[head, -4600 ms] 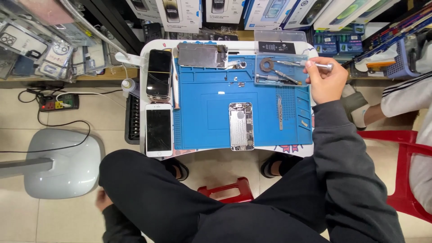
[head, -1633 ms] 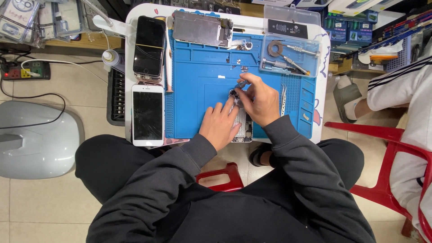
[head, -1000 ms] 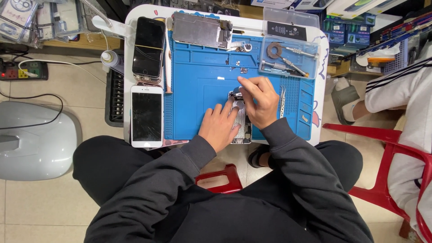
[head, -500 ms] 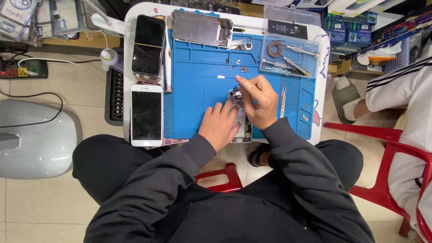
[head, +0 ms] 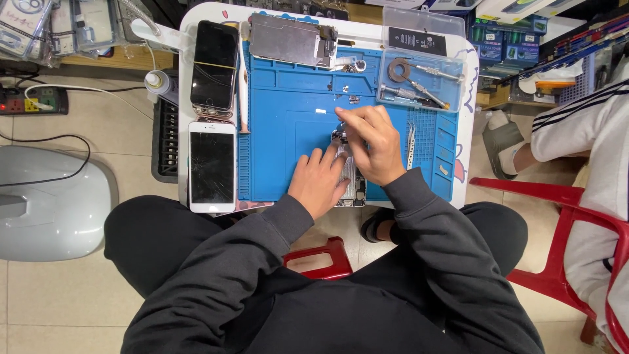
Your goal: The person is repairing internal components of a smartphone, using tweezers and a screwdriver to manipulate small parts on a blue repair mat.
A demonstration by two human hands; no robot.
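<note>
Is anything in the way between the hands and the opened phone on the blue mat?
No. Both the left hand and right hand already rest directly on the opened phone; nothing visible lies between.

Blue mat (head: pixel 288 141) covers the white table (head: pixel 466 131); at 9 o'clock lie a black phone (head: pixel 213 65) and a white phone (head: pixel 211 165); red stool (head: pixel 314 257) below.

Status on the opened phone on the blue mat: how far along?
Done: the opened phone lies screenless on the blue mat, with a metal plate and loose screws set aside. In hand: the left hand steadies the phone while the right hand works at its top end; any tool is hidden. Left: nothing refitted yet; the phone is still open.
</note>
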